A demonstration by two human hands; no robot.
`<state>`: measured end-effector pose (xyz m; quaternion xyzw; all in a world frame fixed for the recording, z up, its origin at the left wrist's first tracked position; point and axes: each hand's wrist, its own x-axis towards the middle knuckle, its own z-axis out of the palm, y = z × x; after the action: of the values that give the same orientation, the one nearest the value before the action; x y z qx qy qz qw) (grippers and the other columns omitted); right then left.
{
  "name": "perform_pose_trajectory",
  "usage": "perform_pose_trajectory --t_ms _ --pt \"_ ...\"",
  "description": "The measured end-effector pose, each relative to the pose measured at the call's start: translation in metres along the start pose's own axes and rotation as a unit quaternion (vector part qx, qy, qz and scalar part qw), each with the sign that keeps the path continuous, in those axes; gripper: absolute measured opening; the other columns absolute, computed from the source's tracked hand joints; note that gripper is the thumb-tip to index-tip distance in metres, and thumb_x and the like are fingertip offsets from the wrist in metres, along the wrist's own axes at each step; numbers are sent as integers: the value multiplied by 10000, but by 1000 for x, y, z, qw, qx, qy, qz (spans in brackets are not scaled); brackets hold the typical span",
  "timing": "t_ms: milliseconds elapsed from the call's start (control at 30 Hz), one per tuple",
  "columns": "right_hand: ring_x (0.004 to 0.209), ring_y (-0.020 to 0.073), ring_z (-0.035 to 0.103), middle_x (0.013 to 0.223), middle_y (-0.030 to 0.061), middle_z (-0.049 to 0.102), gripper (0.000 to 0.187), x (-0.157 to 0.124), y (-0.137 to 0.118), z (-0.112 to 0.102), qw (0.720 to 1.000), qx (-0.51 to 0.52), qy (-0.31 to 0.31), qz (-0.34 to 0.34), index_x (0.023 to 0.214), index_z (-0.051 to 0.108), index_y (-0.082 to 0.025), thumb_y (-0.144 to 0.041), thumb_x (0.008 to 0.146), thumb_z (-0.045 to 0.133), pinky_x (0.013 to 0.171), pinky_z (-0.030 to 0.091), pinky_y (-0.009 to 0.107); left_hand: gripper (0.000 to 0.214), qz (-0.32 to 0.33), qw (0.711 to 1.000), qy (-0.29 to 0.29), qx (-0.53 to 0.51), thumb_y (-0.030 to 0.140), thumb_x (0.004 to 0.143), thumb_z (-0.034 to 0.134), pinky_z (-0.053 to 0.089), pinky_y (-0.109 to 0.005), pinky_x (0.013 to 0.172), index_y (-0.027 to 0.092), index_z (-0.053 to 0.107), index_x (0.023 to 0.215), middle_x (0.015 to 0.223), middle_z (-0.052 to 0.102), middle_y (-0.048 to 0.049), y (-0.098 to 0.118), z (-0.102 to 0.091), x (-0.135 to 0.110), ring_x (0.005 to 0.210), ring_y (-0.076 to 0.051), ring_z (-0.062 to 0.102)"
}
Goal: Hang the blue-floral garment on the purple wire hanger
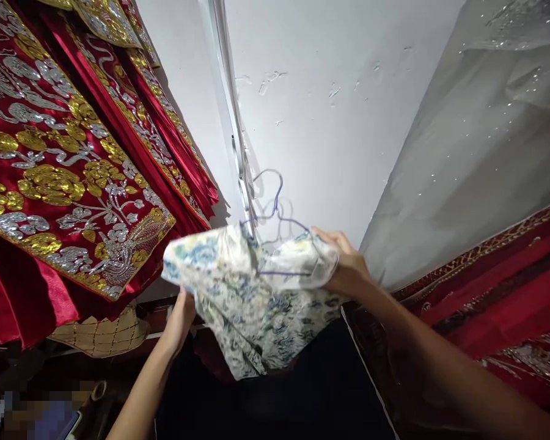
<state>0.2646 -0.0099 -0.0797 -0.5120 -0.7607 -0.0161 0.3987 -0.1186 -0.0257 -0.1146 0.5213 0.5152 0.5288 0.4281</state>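
Note:
A white top with a blue and green floral print [275, 324] is held up in front of me, blurred in places. A thin purple wire hanger [278, 198] rises out of its neckline, hook upward, and part of its bar shows across the opening. My left hand [182, 311] is closed on the top's left edge, below the sleeve; its fingertips are partly behind the cloth. Around the shoulder on the right, my right hand [348, 260] is closed on the top near the end of the hanger. Fabric hides some of its fingers.
Red garments with gold and silver sequin embroidery [68, 177] hang at the left. A sparkling sheer pale fabric [467, 140] and dark red trimmed fabric [499, 287] are on the right. A metal upright [231, 91] runs down the white wall [330, 122].

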Motion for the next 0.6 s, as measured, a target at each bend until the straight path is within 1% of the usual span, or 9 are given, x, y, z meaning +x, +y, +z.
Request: perform_pose_trajectory --t_ms 67,200,267,367,433,500,533,567,600 --pt "1014 315 644 1265 74 560 999 31 -4 -19 999 -48 -3 26 1559 347 -346 -450 668 787 785 529 371 696 1 999 27 -39 792 852 433 494 -505 1046 214 631 1185 1262 669 -157 -17 2 0 1244 -333 603" --pt "954 322 619 1224 99 552 1034 74 -28 -24 996 -65 -40 -44 1567 348 -314 -483 649 793 756 520 411 531 46 996 80 -7 616 843 648 478 -378 1060 241 578 1213 1245 650 -91 -27 19 6 1241 -262 598" --pt "971 333 607 1222 101 550 1055 70 -36 -18 993 -53 -81 -66 1584 303 -325 -477 659 787 771 523 435 469 34 996 76 14 555 810 714 519 -360 986 230 614 1133 1155 684 -84 -27 26 5 1192 -275 624" --pt "1181 387 536 1341 121 507 1001 42 -39 -7 994 -13 -77 -71 1595 264 -324 -432 722 742 935 489 512 424 -15 997 71 -39 519 801 736 539 -370 946 207 664 1080 1088 727 -93 -33 34 -9 1167 -303 646" --pt "1318 403 439 1431 129 463 860 20 -43 5 998 28 -18 -52 1555 349 -316 -435 781 704 1044 415 550 432 -48 989 80 -111 488 813 742 521 -375 991 215 680 1142 1123 737 -92 -42 38 -22 1222 -306 628" --pt "1285 370 474 1373 131 519 608 1 -54 26 990 101 92 19 1417 510 -293 -460 849 650 1034 422 529 468 -81 975 92 -184 462 825 745 496 -377 1040 247 668 1233 1197 729 -81 -51 42 -34 1275 -298 604" --pt "1192 338 535 1267 127 574 468 -8 -62 42 974 151 152 74 1303 580 -275 -465 878 623 982 456 493 490 -97 967 102 -214 454 821 752 490 -379 1053 261 661 1263 1221 726 -76 -55 43 -40 1280 -296 604" --pt "1032 294 589 1105 111 611 330 -16 -70 61 943 209 213 145 1167 612 -257 -466 914 577 878 494 442 510 -113 959 109 -236 445 809 766 489 -383 1059 268 660 1276 1226 729 -74 -57 44 -45 1271 -296 613" --pt "863 255 589 942 80 601 269 -24 -79 82 909 263 243 214 1029 610 -248 -491 934 539 770 496 399 529 -130 953 106 -252 432 793 784 488 -390 1063 268 664 1281 1215 736 -76 -57 45 -50 1254 -299 627"
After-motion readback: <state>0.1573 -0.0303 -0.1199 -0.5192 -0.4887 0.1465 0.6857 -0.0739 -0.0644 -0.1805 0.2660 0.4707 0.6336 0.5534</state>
